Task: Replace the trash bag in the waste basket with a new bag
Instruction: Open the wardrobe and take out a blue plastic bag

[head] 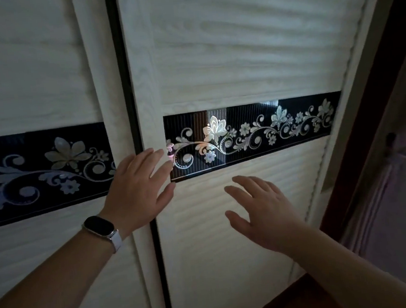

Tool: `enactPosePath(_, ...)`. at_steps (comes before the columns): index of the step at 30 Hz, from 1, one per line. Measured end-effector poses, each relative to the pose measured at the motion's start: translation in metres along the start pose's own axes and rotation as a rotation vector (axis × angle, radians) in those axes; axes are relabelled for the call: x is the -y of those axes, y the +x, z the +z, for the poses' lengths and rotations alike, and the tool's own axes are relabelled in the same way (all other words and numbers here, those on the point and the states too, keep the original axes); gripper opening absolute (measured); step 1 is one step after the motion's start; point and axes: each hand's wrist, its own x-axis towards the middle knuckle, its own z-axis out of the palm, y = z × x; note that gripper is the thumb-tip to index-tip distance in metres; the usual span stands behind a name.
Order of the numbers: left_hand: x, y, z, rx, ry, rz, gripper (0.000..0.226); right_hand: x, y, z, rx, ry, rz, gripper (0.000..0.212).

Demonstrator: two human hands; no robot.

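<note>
Facing a wardrobe front of two pale sliding panels, both hands are recorded as raised, with nothing held in either.

1. Left hand [138, 185], 9 o'clock of centre: fingers are straight and spread, and no grip is formed. It is laid at the leading edge of the right-hand panel [236, 51], just beside the dark seam [126, 86]. This placement is judged to suit a sideways push on that panel.
2. Right hand [262, 212], 5 o'clock: fingers are spread and relaxed, with the palm turned toward the same panel. Whether the panel is touched cannot be told. It is probably set as a second bearing point so that the panel is slid evenly.
3. Floral band [257, 133]: a dark glossy strip runs across the right-hand panel, and a matching strip runs across the left-hand panel [28, 71].
4. Watch [100, 229], 7 o'clock: worn on the left wrist.
5. Wooden frame [374, 137], 3 o'clock: dark, standing beside the wardrobe.

Waste basket and trash bag: neither is in view. The step is judged to be an early one, with a new bag perhaps being sought behind the panel.
</note>
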Motion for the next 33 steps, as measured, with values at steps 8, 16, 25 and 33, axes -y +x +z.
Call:
enactPosePath(8, 0.043, 0.058, 0.023, -0.192, 0.126, 0.018, 0.04, -0.012, 0.103, 0.023, -0.234, 0.029, -0.119, 0.051)
enactPosePath(16, 0.045, 0.078, 0.061, -0.265, 0.305, -0.083, 0.053, -0.032, 0.181, 0.071, -0.535, 0.093, -0.243, 0.053)
enactPosePath(25, 0.041, 0.092, 0.078, -0.293, 0.358, -0.029, 0.051, -0.063, 0.22, 0.119, -0.767, 0.115, -0.4, 0.058)
enactPosePath(33, 0.018, 0.117, 0.095, -0.279, 0.351, -0.032, 0.048, -0.098, 0.229, 0.132, -0.872, 0.125, -0.408, 0.058)
